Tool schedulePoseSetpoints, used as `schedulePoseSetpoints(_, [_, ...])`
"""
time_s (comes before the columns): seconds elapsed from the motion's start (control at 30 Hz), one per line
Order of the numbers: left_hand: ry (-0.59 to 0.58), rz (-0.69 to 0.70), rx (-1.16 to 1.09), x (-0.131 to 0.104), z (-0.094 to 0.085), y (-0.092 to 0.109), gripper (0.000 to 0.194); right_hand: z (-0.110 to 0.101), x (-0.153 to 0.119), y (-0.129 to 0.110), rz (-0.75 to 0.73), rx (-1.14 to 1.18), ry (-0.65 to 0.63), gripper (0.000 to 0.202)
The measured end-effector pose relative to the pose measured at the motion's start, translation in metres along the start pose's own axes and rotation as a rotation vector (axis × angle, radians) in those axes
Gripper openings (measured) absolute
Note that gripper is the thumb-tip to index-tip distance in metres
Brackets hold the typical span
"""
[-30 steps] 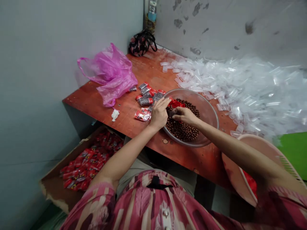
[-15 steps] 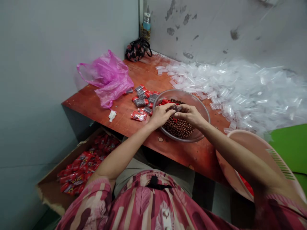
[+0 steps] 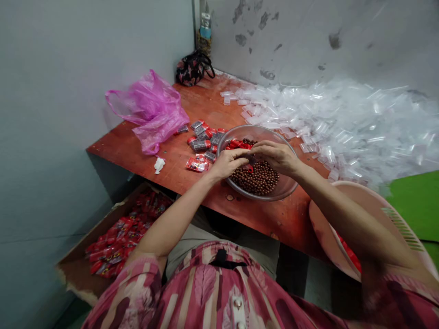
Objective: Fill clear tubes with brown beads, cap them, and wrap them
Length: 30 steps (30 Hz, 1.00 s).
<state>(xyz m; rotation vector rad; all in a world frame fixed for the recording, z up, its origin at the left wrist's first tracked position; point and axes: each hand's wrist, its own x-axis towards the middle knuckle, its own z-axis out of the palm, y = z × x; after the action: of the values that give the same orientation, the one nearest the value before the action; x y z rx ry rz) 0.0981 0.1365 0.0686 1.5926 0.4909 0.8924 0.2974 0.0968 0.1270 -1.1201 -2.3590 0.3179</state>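
Note:
Over a clear plastic bowl (image 3: 291, 180) of brown beads (image 3: 255, 180), my hands meet at a small clear plastic case (image 3: 251, 159) with dark contents. My left hand (image 3: 227, 164) pinches the case between thumb and fingers. Bent over it from the other side, my right hand (image 3: 278, 156) has its fingers closed on the case's upper part, and they partly hide it. Several red plastic pieces (image 3: 236, 144) lie in the bowl above the beads. Left of the bowl are several filled cases with red caps (image 3: 201, 145) and a red printed packet (image 3: 197, 164).
A heap of clear empty cases (image 3: 360, 123) covers the table's right side. A pink basin (image 3: 318, 214) with red pieces stands at front right. A carton (image 3: 73, 269) of red packets sits low at left. A pink plastic bag (image 3: 154, 109) and floral pouch (image 3: 194, 68) lie behind.
My right hand has risen and turned so its fingers arch over the case. My left hand keeps its grip nearly in place. The view has shifted slightly.

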Motion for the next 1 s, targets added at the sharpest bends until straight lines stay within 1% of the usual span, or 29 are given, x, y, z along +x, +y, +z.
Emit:
schedulePoseSetpoints(0.07, [-0.044, -0.033, -0.037, -0.001, -0.001, 0.001, 0.034, -0.003, 0.004, 0.003, -0.078, -0.041, -0.055, 0.022])
schedulePoseSetpoints(0.13, [-0.081, -0.065, -0.048, -0.001, -0.002, 0.002, 0.032, -0.006, 0.007, 0.005, -0.122, -0.08, -0.13, 0.02])
schedulePoseSetpoints(0.2, [-0.084, -0.086, -0.058, -0.001, -0.003, 0.001, 0.031, -0.007, 0.01, 0.005, -0.119, -0.095, -0.193, 0.019])
schedulePoseSetpoints(0.23, [-0.073, -0.094, -0.077, -0.001, -0.003, 0.0, 0.031, -0.007, 0.012, 0.005, -0.097, -0.083, -0.2, 0.018])
schedulePoseSetpoints(0.27, [-0.054, -0.102, -0.108, -0.001, -0.003, -0.001, 0.032, -0.007, 0.012, 0.004, -0.06, -0.053, -0.183, 0.017])
schedulePoseSetpoints(0.3, [-0.029, -0.107, -0.151, 0.0, -0.003, -0.001, 0.034, -0.006, 0.012, 0.004, -0.006, -0.004, -0.14, 0.016])
schedulePoseSetpoints(0.4, [0.039, -0.116, -0.287, 0.0, -0.003, -0.002, 0.038, -0.004, 0.01, 0.002, 0.225, 0.244, 0.05, 0.019])
schedulePoseSetpoints(0.43, [0.052, -0.116, -0.321, 0.0, -0.004, -0.003, 0.039, -0.003, 0.009, 0.001, 0.296, 0.327, 0.093, 0.022])
schedulePoseSetpoints(0.5, [0.063, -0.114, -0.361, 0.001, -0.005, -0.003, 0.04, -0.004, 0.008, -0.002, 0.365, 0.42, 0.144, 0.025])
schedulePoseSetpoints(0.57, [0.065, -0.108, -0.372, 0.001, -0.006, -0.005, 0.041, -0.005, 0.009, -0.003, 0.328, 0.392, 0.165, 0.023])
schedulePoseSetpoints(0.63, [0.063, -0.098, -0.361, 0.002, -0.006, -0.007, 0.042, -0.006, 0.012, -0.005, 0.247, 0.302, 0.164, 0.018])
schedulePoseSetpoints(0.73, [0.088, -0.069, -0.291, 0.002, -0.004, -0.009, 0.04, -0.006, 0.015, -0.006, 0.132, 0.152, 0.097, 0.015])
schedulePoseSetpoints(0.83, [0.156, -0.02, -0.133, 0.0, -0.001, -0.007, 0.035, -0.004, 0.013, -0.009, 0.06, 0.031, 0.03, 0.022])
schedulePoseSetpoints(0.93, [0.24, 0.017, -0.018, -0.002, 0.002, -0.004, 0.031, -0.004, 0.008, -0.014, 0.073, 0.003, 0.028, 0.029])
schedulePoseSetpoints(1.0, [0.263, 0.027, 0.043, -0.004, 0.003, -0.002, 0.03, -0.005, 0.004, -0.017, 0.145, 0.051, 0.09, 0.035])
